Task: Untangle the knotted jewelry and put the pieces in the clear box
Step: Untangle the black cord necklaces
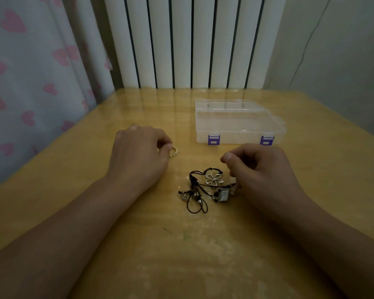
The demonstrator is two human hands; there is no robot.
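A knot of black cord jewelry (200,188) lies on the wooden table (73,169), with a silver flower charm (213,178) and a rectangular silver piece (223,195) in it. My right hand (261,169) rests at the tangle's right edge with its fingers curled; the lower fingers touch the cord near the rectangular piece. My left hand (138,154) pinches a small gold beaded ring (173,151) left of the tangle. The clear box (235,124) with two purple latches stands closed behind my right hand.
A white ribbed radiator (192,39) stands behind the table's far edge. A curtain with pink hearts (30,72) hangs along the left side. The table's left edge runs diagonally close to my left forearm.
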